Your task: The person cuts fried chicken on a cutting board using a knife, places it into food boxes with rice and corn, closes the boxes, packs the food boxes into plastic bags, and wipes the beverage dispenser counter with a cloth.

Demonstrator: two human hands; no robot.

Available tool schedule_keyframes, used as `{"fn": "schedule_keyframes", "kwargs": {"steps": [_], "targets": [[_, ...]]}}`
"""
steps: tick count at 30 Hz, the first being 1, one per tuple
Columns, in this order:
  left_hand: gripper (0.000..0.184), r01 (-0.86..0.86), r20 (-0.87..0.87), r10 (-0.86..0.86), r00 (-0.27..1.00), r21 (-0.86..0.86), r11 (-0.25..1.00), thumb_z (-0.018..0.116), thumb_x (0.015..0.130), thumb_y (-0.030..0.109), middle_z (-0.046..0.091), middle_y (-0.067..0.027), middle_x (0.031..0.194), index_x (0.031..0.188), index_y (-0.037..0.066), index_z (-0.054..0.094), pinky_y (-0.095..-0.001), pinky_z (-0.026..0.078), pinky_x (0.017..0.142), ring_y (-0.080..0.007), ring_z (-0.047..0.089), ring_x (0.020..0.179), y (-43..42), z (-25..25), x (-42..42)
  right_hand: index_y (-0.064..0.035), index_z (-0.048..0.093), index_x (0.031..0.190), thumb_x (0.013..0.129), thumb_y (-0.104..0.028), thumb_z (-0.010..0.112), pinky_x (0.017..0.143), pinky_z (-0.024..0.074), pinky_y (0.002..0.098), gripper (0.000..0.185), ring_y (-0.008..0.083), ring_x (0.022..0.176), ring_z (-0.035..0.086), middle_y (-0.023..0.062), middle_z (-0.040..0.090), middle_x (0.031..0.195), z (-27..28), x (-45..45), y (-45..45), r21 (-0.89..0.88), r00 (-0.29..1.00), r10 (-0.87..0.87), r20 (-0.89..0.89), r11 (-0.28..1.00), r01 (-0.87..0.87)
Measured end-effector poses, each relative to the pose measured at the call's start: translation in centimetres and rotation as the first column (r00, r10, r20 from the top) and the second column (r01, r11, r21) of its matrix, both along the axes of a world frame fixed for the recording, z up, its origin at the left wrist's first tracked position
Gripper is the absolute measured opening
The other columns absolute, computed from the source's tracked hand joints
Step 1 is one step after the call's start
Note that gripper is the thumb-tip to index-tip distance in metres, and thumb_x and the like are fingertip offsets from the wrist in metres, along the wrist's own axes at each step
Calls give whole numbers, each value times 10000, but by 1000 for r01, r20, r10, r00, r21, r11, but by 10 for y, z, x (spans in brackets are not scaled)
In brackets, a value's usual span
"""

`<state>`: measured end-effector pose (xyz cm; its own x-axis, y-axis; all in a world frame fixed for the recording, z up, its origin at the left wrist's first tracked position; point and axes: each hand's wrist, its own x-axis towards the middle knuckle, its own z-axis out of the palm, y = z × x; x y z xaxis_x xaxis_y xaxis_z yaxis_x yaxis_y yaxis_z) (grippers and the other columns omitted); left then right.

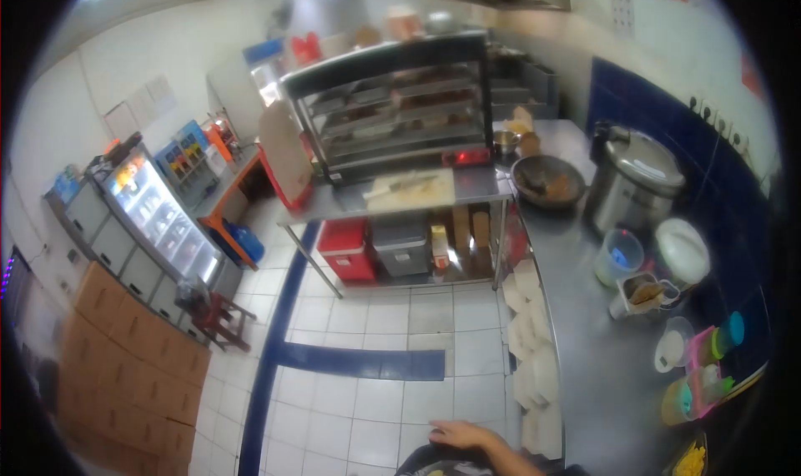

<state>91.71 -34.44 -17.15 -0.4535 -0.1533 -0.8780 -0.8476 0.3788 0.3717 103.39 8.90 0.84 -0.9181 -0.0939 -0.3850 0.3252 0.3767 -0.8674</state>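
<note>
My right hand (pixel 460 434) is low in the head view, its forearm coming in from the bottom right. Its fingers point left, fairly straight, over dark patterned clothing (pixel 442 459). No object shows in it; whether it touches the cloth I cannot tell. My left hand is out of view. To the right of my right hand, white box-like containers (pixel 534 367) stand in a row along the counter edge.
A steel counter (pixel 592 359) on the right bears a wok (pixel 548 181), a large pot (pixel 634 184) and several tubs. Ahead, a glass display case (pixel 400 100) stands on a steel table with a cutting board (pixel 425 191). A red stool (pixel 225 317) and stacked cartons (pixel 125 367) are left.
</note>
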Motion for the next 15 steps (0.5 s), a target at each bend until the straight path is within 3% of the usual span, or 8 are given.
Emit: {"fn": "schedule_keyframes", "kwargs": {"steps": [2, 6, 7, 9, 10, 11, 13, 15], "targets": [[426, 64, -37, -53, 998, 410, 910, 536, 981, 385, 660, -133, 1167, 1292, 94, 540, -396, 554, 772, -285, 667, 976, 86, -20, -68, -51, 325, 1517, 980, -539, 492, 1134, 318, 487, 744, 410, 1379, 408, 268, 409, 1491, 26, -45, 7, 7, 981, -155, -120, 988, 157], [587, 348, -132, -338, 932, 585, 732, 461, 1003, 517, 578, -125, 1349, 1378, 68, 503, -441, 444, 1015, -276, 554, 1213, 340, 106, -143, -43, 315, 1516, 977, -534, 489, 1165, 256, 479, 750, 401, 1441, 306, 280, 323, 1537, 63, -141, 43, 304, 904, -246, -351, 883, 359], [729, 216, -35, -294, 955, 762, 611, 422, 976, 638, 528, -127, 1417, 1420, 62, 464, -454, 411, 1052, -275, 508, 1284, 376, 75, -162, -51, 336, 1506, 946, -512, 534, 1129, 316, 475, 751, 389, 1395, 384, 264, 357, 1524, 59, -160, 58, 411, 820, -243, -518, 771, 488], [876, -125, 204, -205, 957, 930, 345, 334, 937, 743, 477, -137, 1469, 1475, 54, 394, -474, 384, 1083, -280, 471, 1329, 452, 168, -180, -59, 358, 1496, 916, -489, 579, 1092, 377, 472, 756, 376, 1349, 461, 248, 391, 1511, 41, -198, 96, 471, 717, -173, -676, 646, 600], [876, -131, 198, -172, 965, 933, 336, 334, 937, 743, 477, -137, 1469, 1475, 54, 394, -474, 384, 1083, -280, 471, 1329, 472, 196, -201, -62, 342, 1504, 921, -502, 559, 1100, 368, 478, 762, 394, 1356, 442, 256, 381, 1514, 12, -219, 119, 486, 747, -187, -638, 655, 579], [920, 86, 11, -320, 948, 954, 287, 272, 929, 764, 456, -150, 1482, 1490, 40, 363, -472, 358, 1115, -280, 461, 1343, 488, 218, -221, -66, 326, 1512, 927, -515, 539, 1107, 359, 485, 767, 411, 1364, 422, 264, 370, 1516, -44, -231, 151, 498, 814, -248, -525, 686, 530], [964, 278, -165, -406, 899, 931, 237, 211, 922, 784, 434, -162, 1496, 1504, 26, 332, -470, 331, 1147, -280, 452, 1357, 520, 249, -275, -72, 295, 1528, 939, -541, 498, 1122, 340, 498, 780, 446, 1378, 382, 281, 349, 1522, -181, -236, 222, 534, 921, -375, -104, 760, 370], [970, -221, 6, -649, 761, 942, -251, 180, 921, 787, 476, -152, 1468, 1480, 21, 383, -439, 346, 1138, -273, 491, 1324, 532, 269, -330, -79, 264, 1544, 950, -566, 458, 1137, 322, 511, 792, 482, 1393, 342, 297, 328, 1528, -303, -207, 287, 536, 882, -419, 215, 806, 252]]}}
